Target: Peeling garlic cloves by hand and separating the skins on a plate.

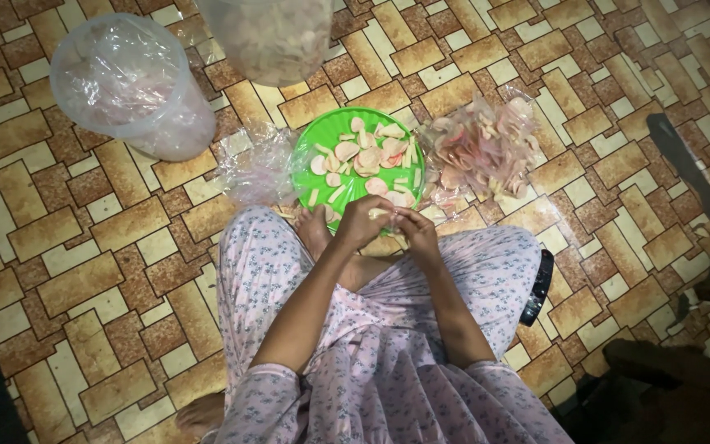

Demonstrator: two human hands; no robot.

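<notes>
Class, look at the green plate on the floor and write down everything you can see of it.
The green plate is round, bright and plastic-looking, lying flat on the patterned tile floor before the seated person's knees. It holds pale pink and white round chips and short cream sticks. Crumpled clear plastic lies at its left edge, and a clear bag of chips at its right. The left hand and right hand overlap its near rim.

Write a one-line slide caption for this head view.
Seated on a patterned floor, left hand and right hand meet at a green plate of crackers.
</notes>
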